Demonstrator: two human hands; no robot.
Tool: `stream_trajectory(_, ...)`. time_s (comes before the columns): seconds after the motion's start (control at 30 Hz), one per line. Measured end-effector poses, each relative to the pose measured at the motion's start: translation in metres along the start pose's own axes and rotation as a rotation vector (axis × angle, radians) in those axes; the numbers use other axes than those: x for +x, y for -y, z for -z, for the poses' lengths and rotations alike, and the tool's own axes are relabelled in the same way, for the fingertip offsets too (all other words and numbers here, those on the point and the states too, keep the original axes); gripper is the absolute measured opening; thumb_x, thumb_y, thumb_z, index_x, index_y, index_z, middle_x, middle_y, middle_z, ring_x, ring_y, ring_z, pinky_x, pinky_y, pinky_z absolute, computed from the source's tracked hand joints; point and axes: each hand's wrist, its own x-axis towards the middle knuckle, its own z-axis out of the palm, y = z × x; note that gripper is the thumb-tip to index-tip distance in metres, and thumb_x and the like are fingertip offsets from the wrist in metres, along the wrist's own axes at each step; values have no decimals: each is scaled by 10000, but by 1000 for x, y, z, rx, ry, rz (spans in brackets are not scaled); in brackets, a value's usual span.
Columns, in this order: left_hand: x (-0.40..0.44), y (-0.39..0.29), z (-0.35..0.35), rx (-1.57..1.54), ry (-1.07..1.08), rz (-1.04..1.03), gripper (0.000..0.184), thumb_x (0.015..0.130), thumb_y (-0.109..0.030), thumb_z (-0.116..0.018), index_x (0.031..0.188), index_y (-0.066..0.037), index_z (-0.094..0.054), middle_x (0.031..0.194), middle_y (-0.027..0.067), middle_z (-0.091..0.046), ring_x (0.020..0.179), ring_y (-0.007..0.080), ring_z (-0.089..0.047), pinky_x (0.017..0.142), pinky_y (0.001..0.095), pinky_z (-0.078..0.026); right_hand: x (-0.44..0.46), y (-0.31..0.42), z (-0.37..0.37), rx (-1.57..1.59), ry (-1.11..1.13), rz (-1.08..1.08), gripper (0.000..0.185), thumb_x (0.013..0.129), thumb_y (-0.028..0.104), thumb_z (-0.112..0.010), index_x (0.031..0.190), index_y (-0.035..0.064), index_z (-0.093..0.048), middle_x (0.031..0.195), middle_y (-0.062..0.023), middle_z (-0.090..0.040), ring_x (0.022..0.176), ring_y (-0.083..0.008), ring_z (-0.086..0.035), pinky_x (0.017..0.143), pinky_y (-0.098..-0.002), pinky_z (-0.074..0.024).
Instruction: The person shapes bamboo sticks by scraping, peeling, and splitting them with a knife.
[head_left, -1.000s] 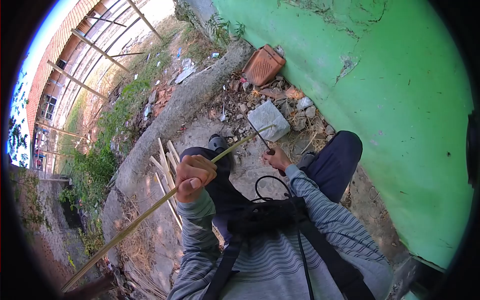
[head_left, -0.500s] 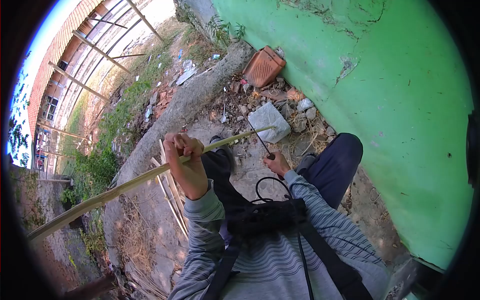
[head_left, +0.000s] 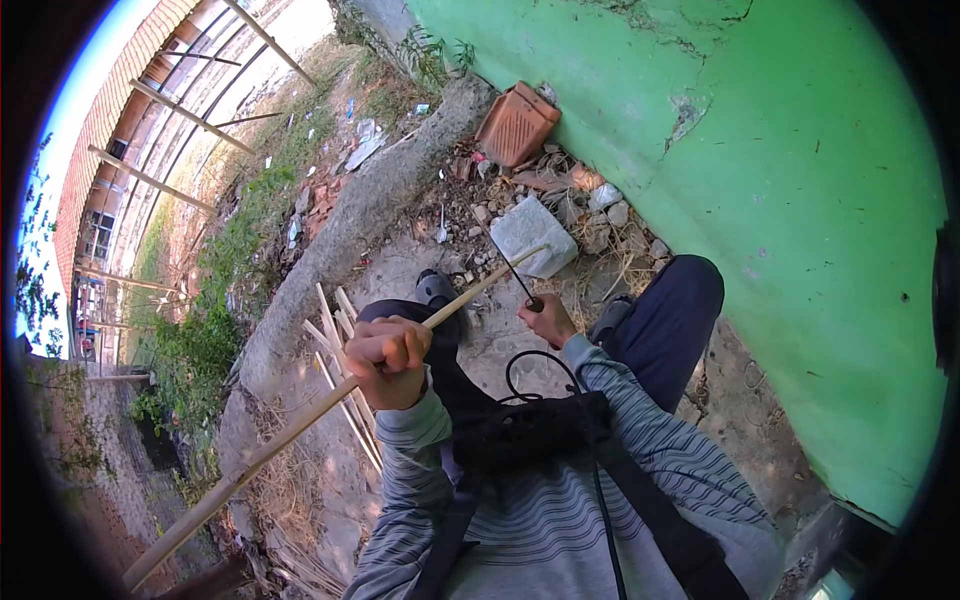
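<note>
My left hand [head_left: 388, 362] is closed around a long, pale bamboo strip [head_left: 265, 455], palm turned down. The strip runs from the lower left up to a white stone block [head_left: 535, 235], where its thin tip overlaps the top; whether it touches the block I cannot tell. In my right hand [head_left: 548, 320] is the dark handle of a knife [head_left: 512, 265]. Its long, narrow blade appears edge-on, points up and left, and crosses the strip near the tip. More split strips [head_left: 345, 375] lie on the ground left of my left hand.
A green wall [head_left: 780, 250] rises on the right. Beside it lie an orange roof tile [head_left: 517, 125] and rubble [head_left: 597, 230]. A low concrete ridge [head_left: 370, 230] crosses on the left, with green plants [head_left: 190, 370] beyond. A black cable [head_left: 512, 370] loops before my chest.
My left hand has turned over on the bamboo strip, its fingers now wrapped on top. The strip's near end has swung down and right. My right hand keeps the knife in nearly the same place.
</note>
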Motion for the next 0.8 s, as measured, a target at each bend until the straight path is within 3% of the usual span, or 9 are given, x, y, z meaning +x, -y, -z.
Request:
stream_trajectory(0.03, -2, -1, -1, 1, -2, -6, 656, 1065, -528, -277, 534, -149, -206, 440, -26, -217, 345, 94, -162, 334, 263, -122, 3, -9, -4, 0, 1, 0, 270, 816, 235, -706, 735, -9, -624, 642, -96, -623, 616, -192, -590, 620, -370, -459)
stream_trajectory(0.1, -6, -2, -1, -1, -8, -16, 651, 1071, -509, -273, 533, -148, -205, 440, -28, -216, 347, 89, -151, 333, 262, -120, 5, -14, -8, 280, 49, -339, 281, 820, 233, -699, 725, -17, -614, 617, -105, -605, 581, -188, -560, 599, -375, -443)
stream_trajectory(0.13, -8, -1, 0, -2, -45, -28, 646, 1076, -490, -272, 532, -148, -205, 439, -30, -215, 348, 84, -142, 332, 259, -120, 5, -11, -7, 278, 48, -337, 281, 820, 233, -699, 725, -17, -614, 617, -105, -605, 581, -188, -560, 599, -375, -443)
stream_trajectory(0.23, -9, -1, 2, -4, -96, -39, 639, 1083, -462, -271, 532, -147, -204, 438, -32, -211, 351, 75, -126, 331, 254, -120, 1, 1, -8, 78, 38, -160, 263, 817, 220, -697, 733, -20, -629, 610, -112, -609, 561, -191, -551, 588, -372, -440)
stream_trajectory(0.3, -11, 0, 0, -9, -114, -35, 636, 1085, -453, -271, 532, -146, -203, 437, -33, -209, 353, 71, -121, 331, 252, -119, 0, 6, -10, -71, 17, 132, 253, 811, 227, -698, 741, -11, -647, 615, -115, -621, 571, -190, -562, 592, -374, -445)
stream_trajectory(0.43, -16, -2, 6, 10, -153, -21, 647, 1079, -457, -293, 523, -141, -193, 427, -21, -218, 347, 89, -145, 338, 255, -139, 2, -5, -9, -136, -43, 124, 252, 803, 228, -699, 738, -10, -646, 620, -112, -626, 584, -187, -558, 602, -378, -444)
stream_trajectory(0.5, -16, -2, 10, 2, -159, -10, 661, 1073, -463, -309, 514, -135, -185, 416, -8, -227, 340, 107, -170, 345, 260, -160, 16, -32, -12, -34, -87, -166, 259, 806, 223, -698, 745, -22, -644, 624, -108, -631, 593, -184, -567, 610, -369, -451)
stream_trajectory(0.63, -15, -5, 13, 6, -184, -11, 658, 1072, -443, -321, 505, -133, -195, 419, -9, -227, 343, 109, -164, 352, 266, -148, 17, -24, -11, -37, -68, -151, 262, 804, 222, -703, 749, -28, -643, 625, -100, -636, 594, -183, -581, 613, -353, -460)
stream_trajectory(0.8, -13, -4, 9, 11, -234, -10, 655, 1069, -432, -332, 501, -133, -202, 420, -8, -229, 348, 108, -161, 358, 270, -134, -1, 11, -14, -95, -15, 92, 263, 802, 217, -713, 744, -28, -637, 610, -88, -623, 583, -167, -585, 604, -332, -459)
